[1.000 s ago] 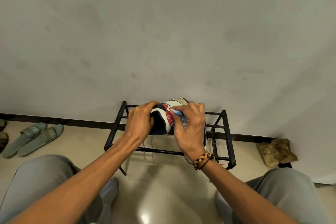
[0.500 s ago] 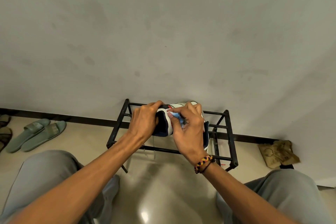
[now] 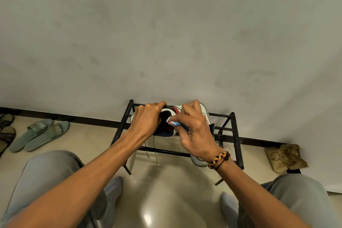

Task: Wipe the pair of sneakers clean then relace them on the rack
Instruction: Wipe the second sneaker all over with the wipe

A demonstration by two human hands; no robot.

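Two hands on one sneaker (image 3: 204, 112), toe toward wall, left hand (image 3: 146, 122) gripping collar, right hand (image 3: 194, 129) pinching cloth (image 3: 174, 123).

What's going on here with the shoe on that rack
A person is cleaning a sneaker on top of a black metal rack. The left hand grips the sneaker at its opening while the right hand pinches a small blue-white wipe against it. Loose laces hang below, so relacing is not yet done.
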